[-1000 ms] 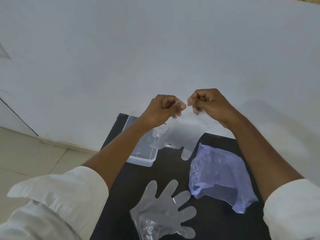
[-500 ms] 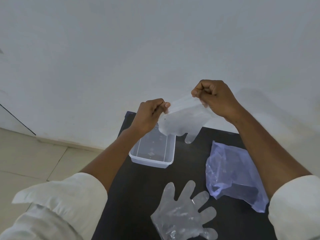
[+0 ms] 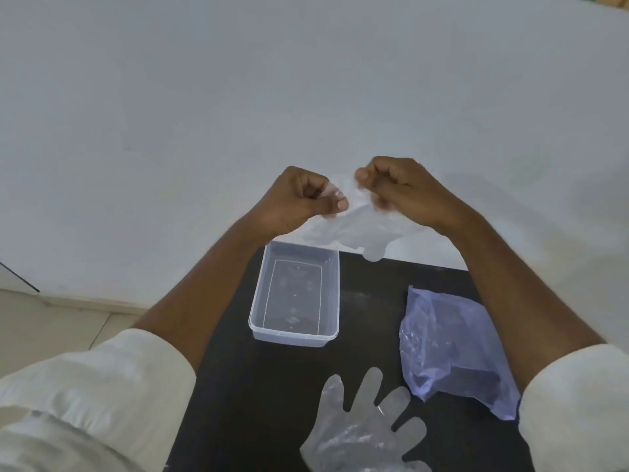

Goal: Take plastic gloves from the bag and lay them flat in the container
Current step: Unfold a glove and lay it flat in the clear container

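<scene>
A clear plastic glove hangs in the air between my two hands, above the far end of the container. My left hand pinches its left edge and my right hand pinches its right edge, both fists closed on the film. Below them a clear rectangular container stands on the black table. A bluish plastic bag lies to the container's right. Another clear glove lies flat at the table's near edge, fingers spread and pointing away from me.
A white wall rises directly behind the table. Beige floor tiles show to the left of the table's left edge. My white sleeves fill the lower corners.
My hands have come close together again after being spread apart, so the held glove now hangs bunched. The view has shifted and the container shows in full.
</scene>
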